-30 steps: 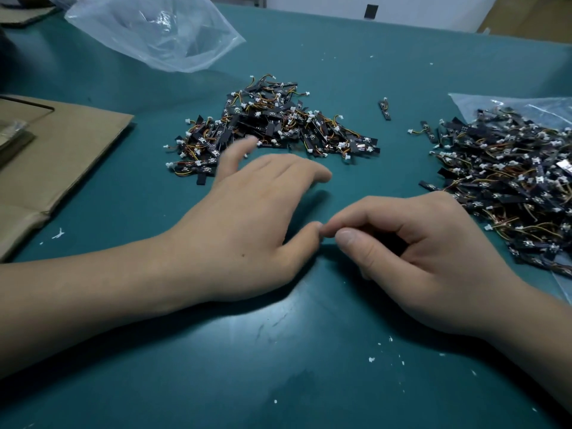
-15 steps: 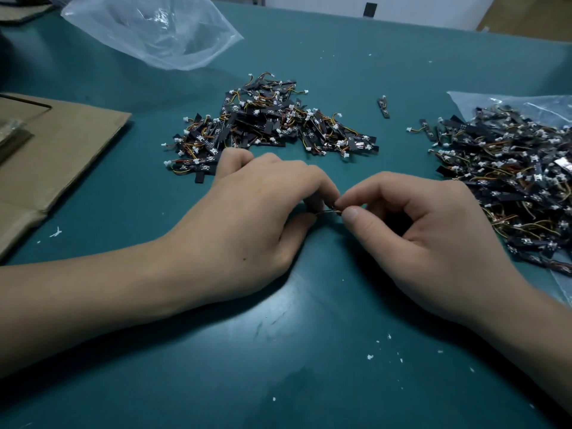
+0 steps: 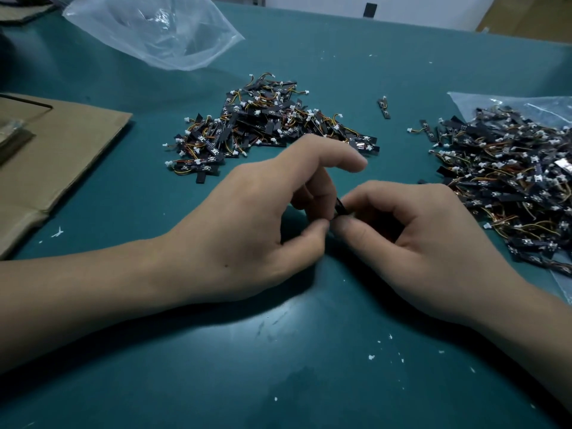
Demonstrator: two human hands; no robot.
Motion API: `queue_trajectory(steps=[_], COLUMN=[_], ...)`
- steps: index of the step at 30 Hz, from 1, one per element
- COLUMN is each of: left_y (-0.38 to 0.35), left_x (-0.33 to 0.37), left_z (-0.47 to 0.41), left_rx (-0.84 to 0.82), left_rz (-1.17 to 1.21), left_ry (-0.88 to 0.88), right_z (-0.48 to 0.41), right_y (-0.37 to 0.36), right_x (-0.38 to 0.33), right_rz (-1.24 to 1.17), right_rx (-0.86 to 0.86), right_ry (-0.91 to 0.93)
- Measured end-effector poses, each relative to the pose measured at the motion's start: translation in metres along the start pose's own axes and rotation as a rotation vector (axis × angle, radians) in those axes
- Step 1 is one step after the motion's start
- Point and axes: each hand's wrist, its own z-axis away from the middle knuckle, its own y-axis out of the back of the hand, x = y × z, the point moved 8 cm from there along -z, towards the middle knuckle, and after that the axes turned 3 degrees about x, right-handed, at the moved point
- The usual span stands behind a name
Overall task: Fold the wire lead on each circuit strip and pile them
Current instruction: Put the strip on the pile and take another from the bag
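Since half a second ago the left hand's (image 3: 247, 224) forefinger has lifted and straightened, and a dark circuit strip (image 3: 340, 209) now shows between the hands.
Both hands meet at their fingertips just above the green table (image 3: 309, 351). The left hand and the right hand (image 3: 427, 243) each pinch the strip between thumb and fingers, and its wire is hidden. Beyond them lies a pile of strips (image 3: 263, 125). A larger heap (image 3: 510, 181) sits on a plastic bag (image 3: 495, 102) at right. Cardboard (image 3: 62, 150) lies at left.
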Motion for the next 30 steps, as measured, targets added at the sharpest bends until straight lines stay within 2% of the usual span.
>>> queue_trajectory(steps=[3,11,14,23,30], left_y=[0.001,0.008,0.009,0.007,0.009], left_x=[-0.002,0.006,0.006,0.006,0.008], left_z=[-0.002,-0.003,-0.003,-0.003,-0.006], left_rx=[0.030,0.010,0.017,0.039,-0.044], left_rz=[0.056,-0.087,-0.048,0.020,-0.087], left_ry=[0.078,0.128,0.151,0.202,0.110], right_z=[-0.001,0.000,0.000,0.001,0.003], right_y=[0.002,0.003,0.002,0.007,0.009], right_x=[-0.002,-0.004,-0.002,-0.003,-0.009], right_rz=[0.006,-0.004,0.048,-0.058,-0.141], right_rx=[0.021,0.040,0.055,0.116,0.105], right_ry=[0.020,0.007,-0.016,0.004,0.065])
